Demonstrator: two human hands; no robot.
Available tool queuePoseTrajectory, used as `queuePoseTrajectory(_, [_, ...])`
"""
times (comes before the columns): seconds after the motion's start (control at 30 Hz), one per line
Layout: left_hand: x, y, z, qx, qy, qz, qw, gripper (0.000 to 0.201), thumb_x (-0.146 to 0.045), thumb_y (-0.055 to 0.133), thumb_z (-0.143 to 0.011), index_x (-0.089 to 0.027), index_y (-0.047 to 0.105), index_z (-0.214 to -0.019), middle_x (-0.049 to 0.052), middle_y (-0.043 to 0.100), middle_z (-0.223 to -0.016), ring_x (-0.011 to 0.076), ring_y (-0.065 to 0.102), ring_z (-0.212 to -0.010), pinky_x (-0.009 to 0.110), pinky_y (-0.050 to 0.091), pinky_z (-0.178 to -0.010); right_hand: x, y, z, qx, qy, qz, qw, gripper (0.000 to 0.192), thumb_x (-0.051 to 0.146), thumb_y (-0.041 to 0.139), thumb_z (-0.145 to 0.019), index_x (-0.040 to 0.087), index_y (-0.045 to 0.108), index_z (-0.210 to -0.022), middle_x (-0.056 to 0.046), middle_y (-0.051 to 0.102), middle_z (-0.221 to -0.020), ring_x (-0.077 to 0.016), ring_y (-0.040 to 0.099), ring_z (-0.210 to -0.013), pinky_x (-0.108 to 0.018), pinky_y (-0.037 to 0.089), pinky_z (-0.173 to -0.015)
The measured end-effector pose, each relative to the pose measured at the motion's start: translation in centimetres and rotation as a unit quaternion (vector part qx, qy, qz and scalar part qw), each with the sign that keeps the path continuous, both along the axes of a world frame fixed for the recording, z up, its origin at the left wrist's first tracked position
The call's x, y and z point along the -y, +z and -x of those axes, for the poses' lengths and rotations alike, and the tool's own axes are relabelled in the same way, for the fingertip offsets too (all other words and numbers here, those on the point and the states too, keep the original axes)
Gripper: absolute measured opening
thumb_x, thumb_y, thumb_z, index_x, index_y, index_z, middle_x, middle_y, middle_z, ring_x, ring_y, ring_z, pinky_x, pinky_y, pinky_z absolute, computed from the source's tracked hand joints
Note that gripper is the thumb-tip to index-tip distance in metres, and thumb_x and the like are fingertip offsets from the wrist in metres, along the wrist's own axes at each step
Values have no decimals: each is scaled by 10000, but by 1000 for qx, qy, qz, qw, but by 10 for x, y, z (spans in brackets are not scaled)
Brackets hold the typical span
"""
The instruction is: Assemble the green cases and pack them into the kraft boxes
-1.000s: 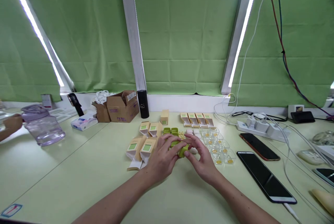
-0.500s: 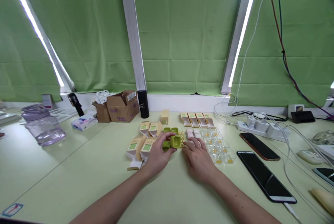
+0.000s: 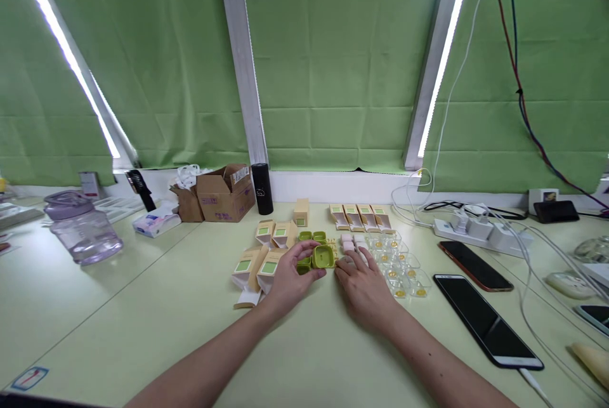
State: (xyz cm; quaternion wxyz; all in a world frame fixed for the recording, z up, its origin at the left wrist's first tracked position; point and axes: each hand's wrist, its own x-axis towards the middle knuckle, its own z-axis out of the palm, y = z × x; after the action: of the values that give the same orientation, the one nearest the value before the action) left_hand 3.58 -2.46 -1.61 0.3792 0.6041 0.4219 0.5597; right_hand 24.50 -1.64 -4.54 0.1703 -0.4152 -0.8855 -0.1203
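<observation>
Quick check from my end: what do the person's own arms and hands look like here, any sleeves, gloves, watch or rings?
Both forearms are bare as far as the picture's bottom edge, with no sleeve showing. The left hand and the right hand wear no gloves. No watch, wristband or ring shows on either, though the fingers are small in this view. No cable or marking is attached to either arm.

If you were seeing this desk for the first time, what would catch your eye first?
The left hand holding a small green case at the desk's middle, with the right hand flat beside it. Tan boxes lie to the left, clear trays to the right.
</observation>
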Motion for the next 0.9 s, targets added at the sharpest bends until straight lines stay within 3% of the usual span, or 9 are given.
queuePoseTrajectory(0.3, [-1, -4, 3, -4, 10, 1, 1000, 504, -253, 882, -716, -236, 701, -1186, 109, 716, -1295, 315, 653, -1244, 444, 532, -1048, -5, -2, 0, -48, 4, -93, 995, 335, 45, 635, -818, 218, 739, -1086, -89, 786, -1116, -319, 554, -1326, -514, 207, -1242])
queuePoseTrajectory(0.5, [-1, -4, 3, -12, 10, 3, 1000, 506, -281, 884, -727, -236, 691, -1192, 116, 703, -1308, 320, 640, -1252, 454, 527, -1056, -6, 3, -3, -170, 35, -140, 975, 252, 16, 597, -873, 210, 740, -945, -52, 819, -966, -243, 683, -1017, -451, 342, -1065])
queuePoseTrajectory(0.77, [0, -1, 3, -20, 18, -5, 1000, 476, -266, 864, -748, -233, 689, -1189, 112, 705, -1307, 310, 651, -1246, 446, 548, -1040, 3, 10, 0, -276, 54, -89, 956, 292, 56, 501, -952, 214, 736, -882, -41, 790, -838, -207, 686, -827, -372, 424, -869])
queuePoseTrajectory(0.9, [1, 2, 2, -19, 19, -6, 1000, 476, -239, 857, -743, -224, 682, -1185, 111, 709, -1306, 301, 661, -1239, 428, 560, -1024, 5, 7, 3, -380, 46, -29, 923, 240, 156, 515, -990, 224, 732, -911, -62, 775, -869, -227, 682, -828, -367, 477, -812])
